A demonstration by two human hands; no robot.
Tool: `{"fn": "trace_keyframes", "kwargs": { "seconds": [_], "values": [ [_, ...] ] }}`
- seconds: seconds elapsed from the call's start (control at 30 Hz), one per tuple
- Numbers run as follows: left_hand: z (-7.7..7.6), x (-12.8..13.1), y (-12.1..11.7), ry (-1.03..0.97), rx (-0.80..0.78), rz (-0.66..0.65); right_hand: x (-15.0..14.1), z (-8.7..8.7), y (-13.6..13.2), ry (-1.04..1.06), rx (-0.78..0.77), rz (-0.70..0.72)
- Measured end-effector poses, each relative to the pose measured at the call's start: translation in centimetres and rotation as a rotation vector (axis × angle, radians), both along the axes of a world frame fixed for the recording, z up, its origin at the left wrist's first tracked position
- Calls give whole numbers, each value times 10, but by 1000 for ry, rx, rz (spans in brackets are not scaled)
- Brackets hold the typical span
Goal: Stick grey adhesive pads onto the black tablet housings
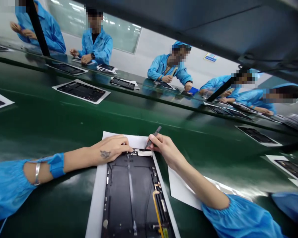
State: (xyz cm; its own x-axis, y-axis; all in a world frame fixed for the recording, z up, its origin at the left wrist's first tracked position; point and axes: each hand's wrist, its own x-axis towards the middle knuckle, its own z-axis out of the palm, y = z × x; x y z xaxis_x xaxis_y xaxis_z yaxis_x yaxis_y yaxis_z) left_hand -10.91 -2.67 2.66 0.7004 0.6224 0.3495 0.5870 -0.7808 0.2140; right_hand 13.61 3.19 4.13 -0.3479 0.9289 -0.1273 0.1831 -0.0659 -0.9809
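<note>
An opened tablet chassis [134,191] with dark internals and a yellow flex cable lies on a white sheet [96,201] on the green belt in front of me. My left hand [111,149] rests on the chassis' far edge, fingers pressed down on a small part at the top. My right hand [164,147] pinches a thin dark stylus-like tool [152,137], its tip touching the white strip at the chassis' top edge. Both sleeves are blue.
A second white sheet [181,191] lies under my right forearm. More opened tablets on white sheets [81,91] sit along the green conveyor [44,122]. Several people in blue coats work across the belt. A dark overhead shelf [213,23] spans the upper right.
</note>
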Motion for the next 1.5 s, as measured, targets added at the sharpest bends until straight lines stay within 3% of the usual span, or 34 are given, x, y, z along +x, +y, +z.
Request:
{"fn": "trace_keyframes", "kwargs": {
  "seconds": [1.03, 1.33, 1.5],
  "values": [
    [2, 1, 1, 18, 58, -13, -1, 6, 0, -21, -20, 10],
    [2, 2, 3, 36, -31, -46, 0, 4, 1, -53, 25, 43],
    [-2, 1, 6, 30, -43, -40, 0, 0, 0, -105, 159, 36]
  ]
}}
